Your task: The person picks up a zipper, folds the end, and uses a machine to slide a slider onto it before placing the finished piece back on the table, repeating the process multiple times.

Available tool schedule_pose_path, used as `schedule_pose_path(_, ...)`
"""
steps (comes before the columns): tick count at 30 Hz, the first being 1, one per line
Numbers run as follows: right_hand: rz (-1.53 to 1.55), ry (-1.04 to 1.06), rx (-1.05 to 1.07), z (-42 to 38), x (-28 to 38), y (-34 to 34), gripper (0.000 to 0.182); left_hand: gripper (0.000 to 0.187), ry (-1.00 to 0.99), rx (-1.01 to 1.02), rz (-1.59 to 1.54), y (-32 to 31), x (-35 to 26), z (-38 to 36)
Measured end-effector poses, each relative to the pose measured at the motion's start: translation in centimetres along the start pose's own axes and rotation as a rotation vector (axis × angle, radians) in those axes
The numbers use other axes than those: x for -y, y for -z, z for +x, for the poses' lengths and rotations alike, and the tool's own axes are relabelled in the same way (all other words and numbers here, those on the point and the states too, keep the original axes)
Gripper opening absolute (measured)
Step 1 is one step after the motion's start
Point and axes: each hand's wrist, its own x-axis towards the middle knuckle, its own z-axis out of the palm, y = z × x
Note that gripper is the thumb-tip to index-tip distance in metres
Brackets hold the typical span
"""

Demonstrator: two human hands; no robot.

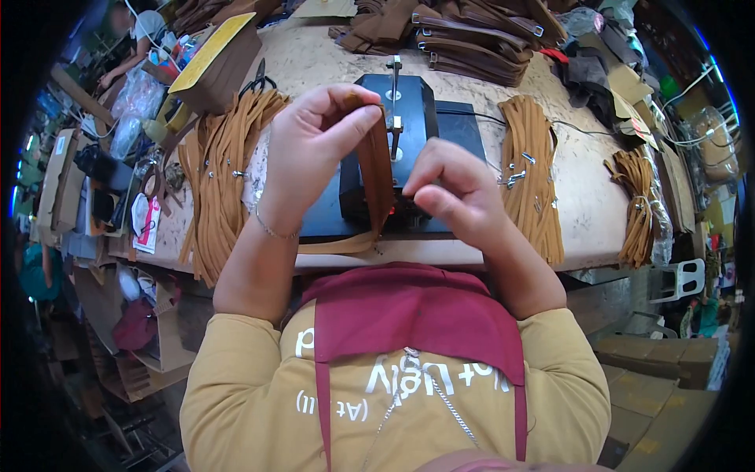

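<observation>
My left hand (318,138) is raised over the bench with thumb and fingers pinched on a brown leather strap (374,169). From there the strap hangs down in front of a black box-shaped machine (417,102) with metal fittings on top. A lighter tan length of strap (342,245) runs along the bench edge below. Just right of the hanging strap, my right hand (456,193) is closed, its thumb and curled fingertips together near the machine's front. Whatever those fingertips hold, if anything, is too small to make out. A small red light shows low on the machine.
Bundles of tan straps with metal buckles lie left (216,173) and right (528,173) of the machine. A tied bundle (634,200) sits farther right. Dark brown belts (472,43) are stacked behind. Scissors (259,79) lie back left, near another person (145,35).
</observation>
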Motion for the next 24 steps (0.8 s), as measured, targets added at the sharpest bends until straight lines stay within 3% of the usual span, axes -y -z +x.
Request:
schedule_pose_path(3,-0.028,0.052,0.131,-0.3,-1.0,-0.3,0.016,0.015,0.047,0.022,-0.002,0.7,1.2,1.3)
schedule_pose_path(10,0.116,0.016,0.122,-0.3,-1.4,0.4,0.016,0.013,0.059,0.104,-0.078,0.6,2.3,2.7)
schedule_pose_path(24,0.096,0.053,0.155,0.0,-1.7,0.7,0.015,0.011,0.091,0.151,-0.076,0.3,2.3,3.5)
